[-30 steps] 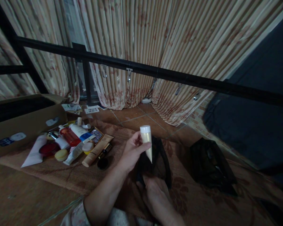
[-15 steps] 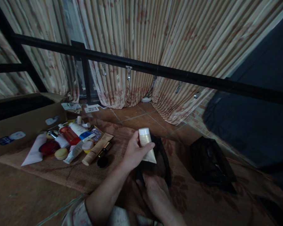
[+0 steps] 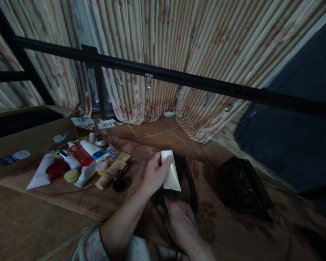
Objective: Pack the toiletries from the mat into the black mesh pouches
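Observation:
My left hand [image 3: 154, 175] is closed round a pale gold cosmetic tube [image 3: 171, 177] with a white cap, its thumb lying across the tube near the cap. The tube is held over a black mesh bag [image 3: 188, 181], cap end away from me. Lower down, my right hand [image 3: 179, 217] is closed at the near edge of this bag; its fingertips are hidden in the dark fabric. To the left lies a pile of cosmetics, among them a beige tube [image 3: 112, 170], a red bottle [image 3: 80, 154], a pink tube [image 3: 40, 172] and a round black compact [image 3: 118, 185].
A cardboard box [image 3: 43, 136] stands behind the pile at the left. A second black bag [image 3: 243, 188] rests on the patterned cloth [image 3: 97, 203] at the right. A black metal bar [image 3: 163, 69] crosses in front of the striped curtains [image 3: 163, 32].
My left hand has turned the tube slightly, and its thumb has slid up nearer the cap. My right hand stays at the black mesh bag. The pile of cosmetics is unchanged.

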The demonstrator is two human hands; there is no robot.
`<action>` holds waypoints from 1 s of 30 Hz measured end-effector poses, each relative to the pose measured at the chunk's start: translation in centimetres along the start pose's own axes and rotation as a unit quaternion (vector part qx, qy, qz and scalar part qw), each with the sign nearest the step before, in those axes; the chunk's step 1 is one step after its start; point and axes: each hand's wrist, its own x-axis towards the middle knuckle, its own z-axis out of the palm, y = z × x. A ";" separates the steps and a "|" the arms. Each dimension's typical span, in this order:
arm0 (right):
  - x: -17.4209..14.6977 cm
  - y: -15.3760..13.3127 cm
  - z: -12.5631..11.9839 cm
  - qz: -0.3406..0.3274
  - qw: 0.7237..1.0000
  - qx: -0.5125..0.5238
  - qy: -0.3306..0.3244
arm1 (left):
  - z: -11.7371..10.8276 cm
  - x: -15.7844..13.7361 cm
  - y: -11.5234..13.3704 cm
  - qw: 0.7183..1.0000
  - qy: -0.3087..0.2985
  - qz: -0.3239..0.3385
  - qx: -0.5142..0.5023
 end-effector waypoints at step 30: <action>0.4 -1.0 -1.4 0.016 0.999 0.029 -0.025 | 0.0 -0.2 0.2 0.999 -0.032 0.014 0.027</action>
